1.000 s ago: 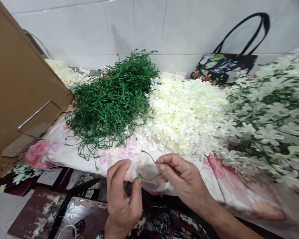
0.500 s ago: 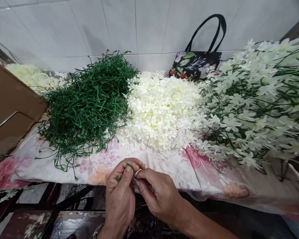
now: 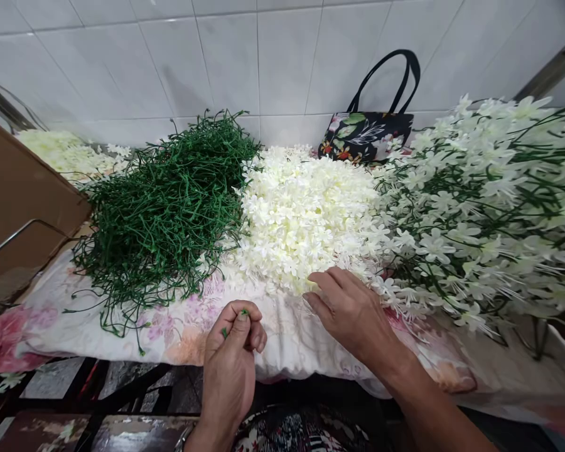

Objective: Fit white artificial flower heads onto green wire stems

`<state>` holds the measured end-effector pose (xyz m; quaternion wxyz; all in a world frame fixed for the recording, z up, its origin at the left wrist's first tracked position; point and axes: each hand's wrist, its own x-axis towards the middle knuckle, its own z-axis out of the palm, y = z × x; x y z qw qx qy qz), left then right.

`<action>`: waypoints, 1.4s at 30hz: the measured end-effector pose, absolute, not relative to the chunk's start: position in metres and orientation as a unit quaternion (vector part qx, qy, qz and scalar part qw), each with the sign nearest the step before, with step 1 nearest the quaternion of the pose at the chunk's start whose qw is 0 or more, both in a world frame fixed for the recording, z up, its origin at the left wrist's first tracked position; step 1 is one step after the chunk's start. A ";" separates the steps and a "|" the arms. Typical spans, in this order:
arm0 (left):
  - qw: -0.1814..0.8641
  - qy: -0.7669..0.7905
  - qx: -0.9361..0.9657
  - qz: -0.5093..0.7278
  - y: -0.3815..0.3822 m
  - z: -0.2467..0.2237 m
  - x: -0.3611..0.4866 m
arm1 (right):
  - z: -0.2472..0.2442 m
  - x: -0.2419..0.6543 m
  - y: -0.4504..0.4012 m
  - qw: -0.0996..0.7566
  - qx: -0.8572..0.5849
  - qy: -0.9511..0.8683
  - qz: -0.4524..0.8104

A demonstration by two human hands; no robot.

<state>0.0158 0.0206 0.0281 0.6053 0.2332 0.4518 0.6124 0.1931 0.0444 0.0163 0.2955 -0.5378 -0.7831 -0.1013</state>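
Observation:
Between the thumb and curled fingers of my left hand (image 3: 233, 361) is a green plastic flower stem (image 3: 244, 311). Small green tips poke out, but most of the stem is hidden in the hand. My right hand (image 3: 351, 311) is over the near edge of a heap of loose white artificial flowers (image 3: 306, 213), its thumb and forefinger apart. Whether its fingertips touch a blossom I cannot tell. To the left of that heap lies a tangled pile of green stems (image 3: 169, 207).
Assembled white flowers on green stems (image 3: 494, 207) fill the right side. A floral handbag (image 3: 365, 135) stands against the tiled wall (image 3: 226, 63). At the left is a cardboard box (image 3: 23, 188). A flowered cloth (image 3: 282, 339) covers the table.
My right hand has left my left hand and moved right and forward to the white flowers, its fingers opening. My left hand stays closed on the stem. The view has tilted slightly up.

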 end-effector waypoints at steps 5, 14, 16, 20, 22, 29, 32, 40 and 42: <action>0.616 0.458 0.240 0.595 0.018 0.028 0.020 | 0.015 0.191 0.042 0.312 -0.511 -0.789 -0.133; 0.678 0.439 0.243 0.537 0.009 0.032 0.034 | 0.019 0.187 0.014 0.414 -0.462 -0.781 -0.074; 0.685 0.430 0.252 0.531 0.005 0.028 0.036 | 0.018 0.182 0.008 0.415 -0.440 -0.794 -0.062; 0.659 0.441 0.290 0.536 -0.001 0.016 0.037 | 0.013 0.170 0.001 0.414 -0.390 -0.821 -0.048; 0.639 0.458 0.298 0.542 -0.003 0.010 0.035 | 0.012 0.164 -0.001 0.424 -0.374 -0.824 -0.038; 0.506 0.499 0.389 0.586 -0.006 0.003 0.024 | 0.013 0.164 -0.004 0.452 -0.407 -0.792 0.056; 0.434 0.520 0.448 0.583 -0.005 0.004 0.020 | 0.013 0.180 0.001 0.415 -0.456 -0.787 0.017; 0.413 0.563 0.456 0.551 0.000 -0.003 0.014 | 0.009 0.194 0.012 0.268 -0.544 -0.794 -0.051; 0.422 0.562 0.450 0.551 0.001 -0.005 0.014 | 0.008 0.189 0.013 0.244 -0.559 -0.790 -0.067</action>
